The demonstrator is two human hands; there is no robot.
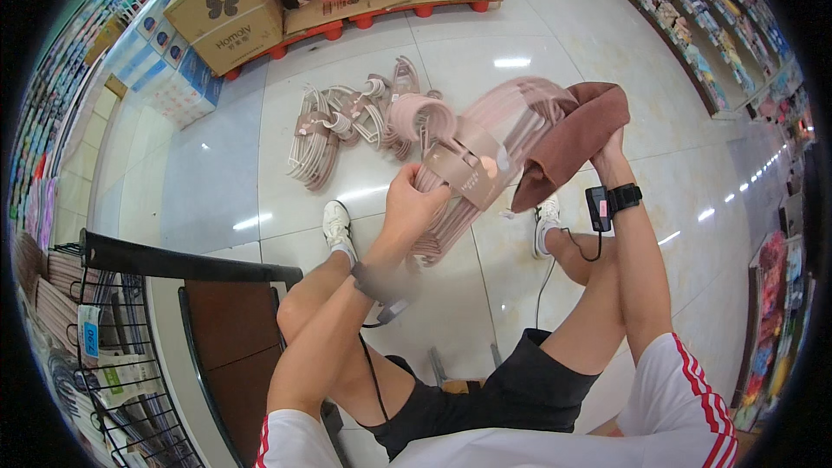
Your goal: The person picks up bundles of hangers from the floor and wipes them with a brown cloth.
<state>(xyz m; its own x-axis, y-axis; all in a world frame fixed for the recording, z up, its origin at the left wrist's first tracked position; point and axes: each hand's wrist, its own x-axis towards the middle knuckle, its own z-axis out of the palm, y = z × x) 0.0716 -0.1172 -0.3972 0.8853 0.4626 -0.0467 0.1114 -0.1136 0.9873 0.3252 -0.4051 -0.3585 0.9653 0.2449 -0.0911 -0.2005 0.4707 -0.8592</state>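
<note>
A banded bundle of pink plastic clothes hangers [513, 123] is up in front of me, slanting from lower left to upper right. My left hand [416, 201] grips its lower left part, thumb beside the printed paper band [474, 172]. At the bundle's upper right end, a brown cloth [578, 136] lies against the hangers, and my right hand [610, 149] is closed on it from behind; its fingers are mostly hidden. Beyond my left hand, more banded bundles of hangers [315, 143] lie on the tiled floor, some with their hooks upward.
A cardboard box [227, 13] and upright bags stand on a red pallet [390, 6] ahead. Packaged goods [175, 71] are stacked left of it. A black wire rack [123, 338] holding hangers stands close at my left. Stocked shelves [689, 26] line the right.
</note>
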